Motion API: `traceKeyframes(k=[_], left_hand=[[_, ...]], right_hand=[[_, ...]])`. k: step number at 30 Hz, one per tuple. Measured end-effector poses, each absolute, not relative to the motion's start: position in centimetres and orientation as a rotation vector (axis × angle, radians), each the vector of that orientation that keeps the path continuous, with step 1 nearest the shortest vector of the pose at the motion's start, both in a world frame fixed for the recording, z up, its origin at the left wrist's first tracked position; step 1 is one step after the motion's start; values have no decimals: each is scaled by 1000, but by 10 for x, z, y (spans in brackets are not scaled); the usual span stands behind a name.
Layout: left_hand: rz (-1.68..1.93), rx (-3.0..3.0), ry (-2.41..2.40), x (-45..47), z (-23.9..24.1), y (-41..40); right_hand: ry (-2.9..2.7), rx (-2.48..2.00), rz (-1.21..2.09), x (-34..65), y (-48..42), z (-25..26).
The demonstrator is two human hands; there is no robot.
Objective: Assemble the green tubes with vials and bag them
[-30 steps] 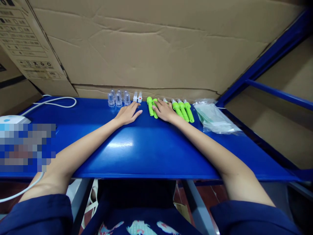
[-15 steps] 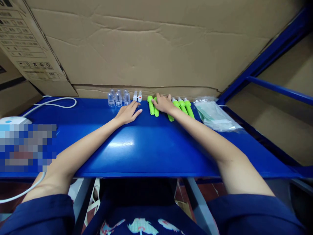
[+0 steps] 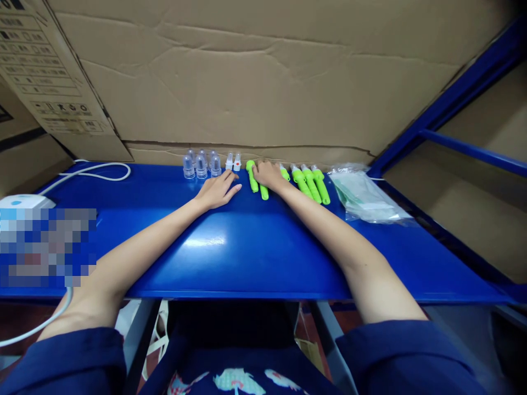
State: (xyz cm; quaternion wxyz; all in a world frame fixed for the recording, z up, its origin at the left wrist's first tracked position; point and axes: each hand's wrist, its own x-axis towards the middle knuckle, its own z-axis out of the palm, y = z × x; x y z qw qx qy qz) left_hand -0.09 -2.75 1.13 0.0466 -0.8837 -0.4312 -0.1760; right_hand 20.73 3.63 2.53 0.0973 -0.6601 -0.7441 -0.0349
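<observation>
My left hand [image 3: 217, 190] lies flat and open on the blue table [image 3: 230, 247], fingers stretched toward two small white caps [image 3: 233, 161]. My right hand [image 3: 268, 174] rests on top of a row of bright green pen-shaped tubes [image 3: 307, 182]; its fingers are spread over two of them [image 3: 252, 175] at the left end of the row and hold nothing. Several clear plastic caps [image 3: 201, 163] stand in a cluster just left of the white ones, beyond my left hand.
A clear plastic bag [image 3: 364, 196] lies at the right of the green tubes. A white cable [image 3: 96, 171] and a white device [image 3: 22, 201] sit at the left. Cardboard sheets [image 3: 263, 82] wall the back; a blue frame rail [image 3: 465, 153] runs along the right.
My right hand has slid left along the row of green tubes, nudging the leftmost ones. The left hand has stayed where it was.
</observation>
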Motion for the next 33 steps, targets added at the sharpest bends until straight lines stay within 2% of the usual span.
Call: traceKeyframes(k=[6, 16, 24, 33], left_hand=[[-394, -2611, -1157, 9, 17, -22], [-488, -2486, -1314, 39, 49, 22], [-374, -2436, -1452, 49, 37, 35], [-479, -2401, -1470, 54, 31, 49]], right_hand=[[-2150, -1963, -112, 207, 24, 27], [-2123, -1966, -112, 203, 12, 27], [-2122, -1962, -113, 203, 10, 28], [-2127, -1930, -150, 202, 14, 23]])
